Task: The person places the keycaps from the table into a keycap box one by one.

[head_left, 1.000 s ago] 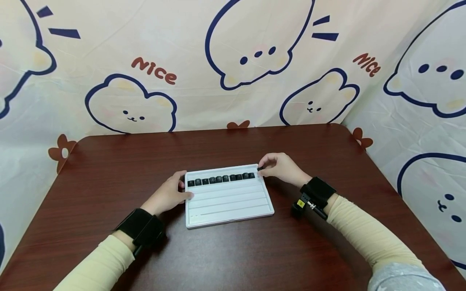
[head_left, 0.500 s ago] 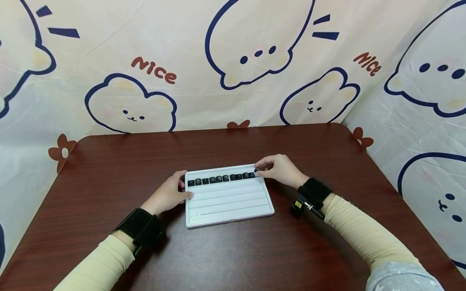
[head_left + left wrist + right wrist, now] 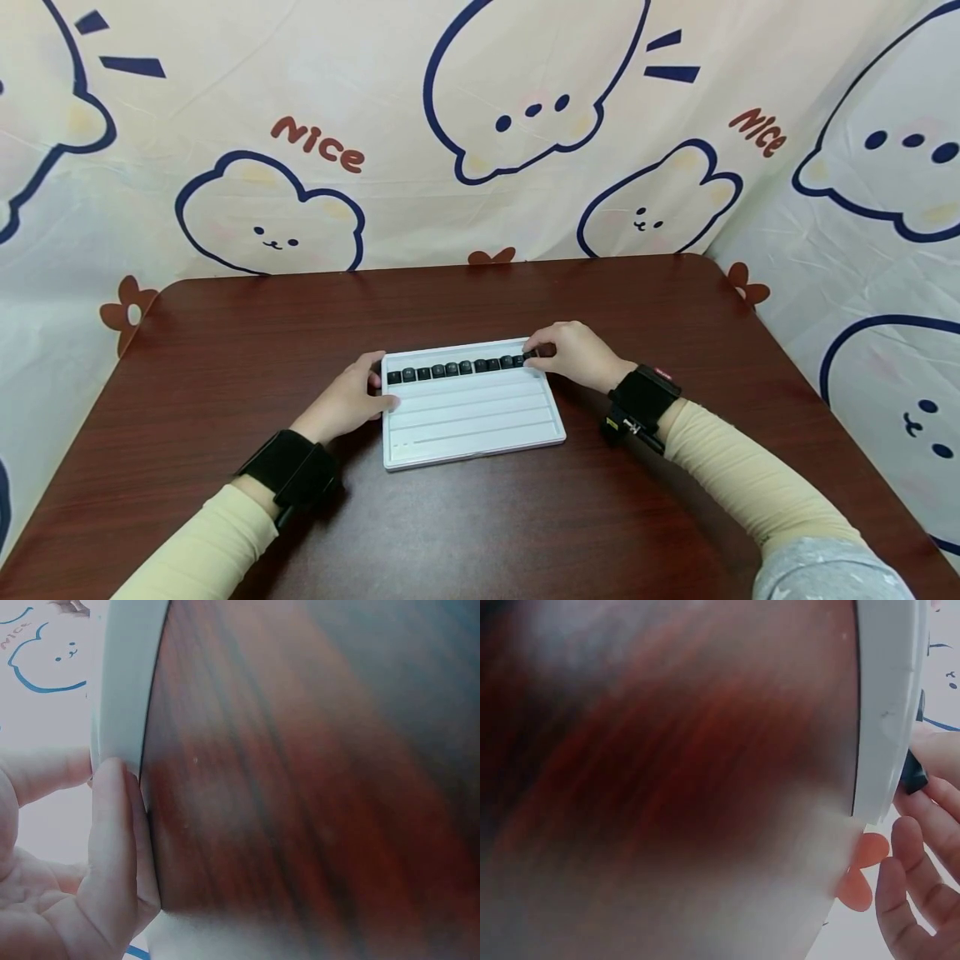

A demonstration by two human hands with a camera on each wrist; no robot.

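Note:
A white tray (image 3: pixel 471 419) with raised ridges across it lies on the brown table. Along its second groove from the back runs a row of black keycaps (image 3: pixel 452 369). My left hand (image 3: pixel 345 398) grips the tray's left edge, thumb on the top and fingers at the side; the left wrist view shows this pinch close up. At the right end of the row, my right hand (image 3: pixel 577 354) pinches one more black keycap (image 3: pixel 913 774) between thumb and forefinger, right beside the last keycap of the row. In the right wrist view the other fingers (image 3: pixel 907 840) hang loosely past the tray corner.
The brown wooden table (image 3: pixel 480 533) stretches around the tray on every side. Behind it and at both sides hangs a pale cloth (image 3: pixel 405 225) printed with blue cartoon outlines. Black straps (image 3: pixel 648 400) with cameras sit on both wrists.
My right hand has moved slightly left from the tray's back right corner and lowered the pinched keycap to the row's right end. The left hand and the tray have stayed put.

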